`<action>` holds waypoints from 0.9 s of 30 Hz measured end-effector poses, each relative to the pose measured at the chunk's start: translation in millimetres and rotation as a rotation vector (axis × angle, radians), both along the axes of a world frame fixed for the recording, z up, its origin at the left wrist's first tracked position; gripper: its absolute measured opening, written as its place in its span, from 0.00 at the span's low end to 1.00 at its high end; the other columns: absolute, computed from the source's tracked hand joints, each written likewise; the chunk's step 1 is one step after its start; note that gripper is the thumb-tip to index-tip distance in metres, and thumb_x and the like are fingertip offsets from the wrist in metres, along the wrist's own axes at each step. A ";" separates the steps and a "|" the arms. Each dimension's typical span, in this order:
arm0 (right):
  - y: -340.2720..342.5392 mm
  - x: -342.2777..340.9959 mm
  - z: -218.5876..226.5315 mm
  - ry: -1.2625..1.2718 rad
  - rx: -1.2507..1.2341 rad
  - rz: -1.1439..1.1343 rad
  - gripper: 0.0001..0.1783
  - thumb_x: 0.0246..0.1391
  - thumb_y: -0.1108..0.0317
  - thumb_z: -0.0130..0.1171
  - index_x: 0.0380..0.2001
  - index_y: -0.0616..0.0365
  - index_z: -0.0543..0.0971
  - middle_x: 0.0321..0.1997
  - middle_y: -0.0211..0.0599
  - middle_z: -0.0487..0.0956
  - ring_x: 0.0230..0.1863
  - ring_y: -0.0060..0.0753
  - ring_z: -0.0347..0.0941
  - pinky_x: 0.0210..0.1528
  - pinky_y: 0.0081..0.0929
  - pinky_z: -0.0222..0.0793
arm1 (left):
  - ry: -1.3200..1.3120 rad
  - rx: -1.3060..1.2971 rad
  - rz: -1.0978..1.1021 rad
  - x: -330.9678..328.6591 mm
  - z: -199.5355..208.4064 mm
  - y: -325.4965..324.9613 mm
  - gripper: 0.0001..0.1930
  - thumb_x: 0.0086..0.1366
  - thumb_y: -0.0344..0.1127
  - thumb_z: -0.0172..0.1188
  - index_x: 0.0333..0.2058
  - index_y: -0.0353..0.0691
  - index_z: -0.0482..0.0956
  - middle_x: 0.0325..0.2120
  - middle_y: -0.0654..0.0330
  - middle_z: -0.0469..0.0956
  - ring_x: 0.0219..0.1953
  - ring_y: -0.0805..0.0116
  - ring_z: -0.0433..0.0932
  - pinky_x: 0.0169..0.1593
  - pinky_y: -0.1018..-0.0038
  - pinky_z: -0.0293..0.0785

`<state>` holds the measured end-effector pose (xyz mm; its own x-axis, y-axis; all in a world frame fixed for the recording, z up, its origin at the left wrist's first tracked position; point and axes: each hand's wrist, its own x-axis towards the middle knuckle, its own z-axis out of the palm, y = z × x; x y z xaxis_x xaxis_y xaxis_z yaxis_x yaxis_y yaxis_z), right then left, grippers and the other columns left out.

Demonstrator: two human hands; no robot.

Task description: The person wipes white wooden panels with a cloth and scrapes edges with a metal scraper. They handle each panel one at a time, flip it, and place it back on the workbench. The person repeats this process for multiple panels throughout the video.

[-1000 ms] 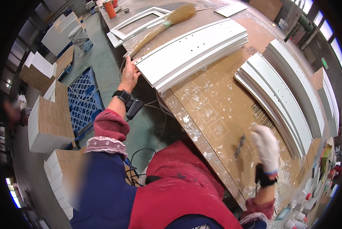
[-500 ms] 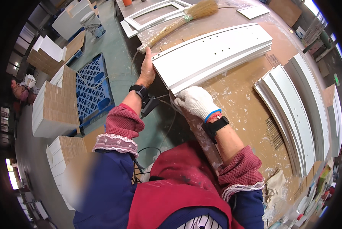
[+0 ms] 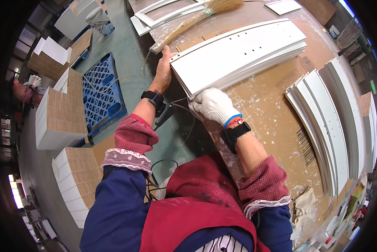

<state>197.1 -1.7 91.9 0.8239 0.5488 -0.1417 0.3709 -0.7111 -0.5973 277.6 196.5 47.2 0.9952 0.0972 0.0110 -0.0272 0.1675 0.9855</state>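
Note:
A stack of white drilled panels (image 3: 239,54) lies at the far side of the cardboard-covered table, its left end reaching the table edge. My bare left hand (image 3: 163,71) is at that end, thumb up along the edge, fingers partly hidden behind the panels. The near corner of the stack is held by my right hand (image 3: 214,105), in a white knit glove with a blue cuff. Its fingers are curled in, and their tips are hidden. Both wrists carry black straps. Just beyond my left hand lies a straw broom (image 3: 184,30), its handle end close to my thumb.
More stacks of curved white panels (image 3: 318,126) stand on the right of the table (image 3: 264,113). White frames (image 3: 159,14) lie at the back. On the floor to the left are a blue pallet (image 3: 102,92) and stacked boards (image 3: 64,109). Another person (image 3: 26,90) is at the far left.
The panel stack has shifted slightly up and right in view, and its layers look more spread at the right end. Both hands stay at its left end.

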 end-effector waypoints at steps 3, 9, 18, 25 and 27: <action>-2.7 -2.7 0.0 0.026 0.040 -0.005 0.16 0.47 0.53 0.57 0.24 0.56 0.80 0.26 0.47 0.77 0.33 0.51 0.74 0.38 0.43 0.69 | 0.010 -0.026 -0.022 0.4 -1.6 -0.6 0.40 0.64 0.66 0.35 0.42 0.27 0.75 0.35 0.57 0.78 0.39 0.73 0.74 0.48 0.78 0.65; -36.3 -21.7 14.9 0.088 0.028 -0.008 0.17 0.48 0.53 0.54 0.29 0.56 0.79 0.31 0.47 0.78 0.39 0.49 0.74 0.42 0.42 0.67 | 0.131 -0.115 -0.500 19.6 39.4 21.8 0.39 0.66 0.64 0.35 0.46 0.27 0.73 0.41 0.53 0.78 0.44 0.70 0.75 0.52 0.75 0.67; 5.5 4.5 29.5 -0.278 -0.164 0.055 0.10 0.38 0.64 0.60 0.26 0.54 0.83 0.24 0.44 0.80 0.28 0.46 0.79 0.27 0.44 0.73 | 0.247 0.726 -0.637 42.8 105.6 -13.8 0.25 0.63 0.52 0.53 0.46 0.34 0.74 0.32 0.66 0.75 0.31 0.82 0.70 0.35 0.85 0.67; 17.8 8.9 31.5 -0.175 -0.330 0.082 0.11 0.38 0.64 0.62 0.29 0.50 0.83 0.29 0.37 0.81 0.32 0.42 0.79 0.25 0.46 0.74 | 0.321 0.859 -0.719 56.7 105.3 -8.9 0.20 0.63 0.47 0.54 0.47 0.37 0.72 0.28 0.73 0.70 0.26 0.86 0.63 0.27 0.86 0.60; 20.5 12.0 24.3 -0.146 -0.377 0.081 0.11 0.38 0.63 0.63 0.29 0.49 0.83 0.28 0.36 0.81 0.32 0.40 0.79 0.25 0.45 0.74 | 0.305 0.951 -0.737 55.9 113.0 -21.0 0.19 0.63 0.46 0.55 0.45 0.38 0.73 0.27 0.72 0.69 0.26 0.86 0.63 0.26 0.85 0.59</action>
<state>209.1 18.9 116.1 0.8067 0.5441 -0.2304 0.4957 -0.8354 -0.2374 333.5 175.4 160.2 0.7835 -0.4058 -0.4706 0.0217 -0.7389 0.6734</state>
